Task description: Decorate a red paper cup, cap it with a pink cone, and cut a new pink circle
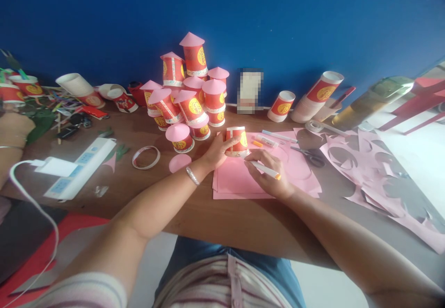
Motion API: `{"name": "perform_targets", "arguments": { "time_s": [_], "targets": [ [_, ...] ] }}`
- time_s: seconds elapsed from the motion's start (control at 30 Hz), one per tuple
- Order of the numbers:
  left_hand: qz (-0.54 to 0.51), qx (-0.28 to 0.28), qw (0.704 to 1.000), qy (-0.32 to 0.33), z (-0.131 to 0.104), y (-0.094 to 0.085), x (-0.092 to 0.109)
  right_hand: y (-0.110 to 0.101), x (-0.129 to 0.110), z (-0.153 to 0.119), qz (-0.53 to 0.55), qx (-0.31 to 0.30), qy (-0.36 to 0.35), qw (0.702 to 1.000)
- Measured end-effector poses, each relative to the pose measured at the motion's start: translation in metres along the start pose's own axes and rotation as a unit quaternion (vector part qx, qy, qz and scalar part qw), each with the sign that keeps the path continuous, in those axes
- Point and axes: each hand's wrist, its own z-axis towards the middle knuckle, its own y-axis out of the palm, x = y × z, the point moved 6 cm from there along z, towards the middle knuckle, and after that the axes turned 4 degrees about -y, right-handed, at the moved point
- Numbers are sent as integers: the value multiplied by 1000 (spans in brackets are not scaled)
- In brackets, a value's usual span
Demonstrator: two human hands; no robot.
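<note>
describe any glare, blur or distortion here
Head view: pale floor washed out by glare; head view: amber-filled transparent bottle apparently tilted by wide-angle distortion; head view: yellow print on the held red paper cup too soft to read.

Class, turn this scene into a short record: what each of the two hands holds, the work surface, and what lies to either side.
Left hand: holds a red cup
Right hand: grips a white pen near the cup's lower edge; contact unclear
Under the hands: pink sheets on a brown table
Left side: stacked red cups with pink cone tops; white power strip
Right side: scissors; pink paper scraps
</note>
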Motion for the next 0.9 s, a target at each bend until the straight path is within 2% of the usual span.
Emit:
{"name": "perform_targets", "arguments": {
  "time_s": [0.2, 0.9],
  "targets": [
    [-1, -3, 1000, 4, 0, 1, 1, 0, -1, 0, -8, 6, -17, 1000],
    [6, 1, 1000, 3, -2, 3, 5, -1, 5, -1, -26, 4, 9, 1000]
  ]
}}
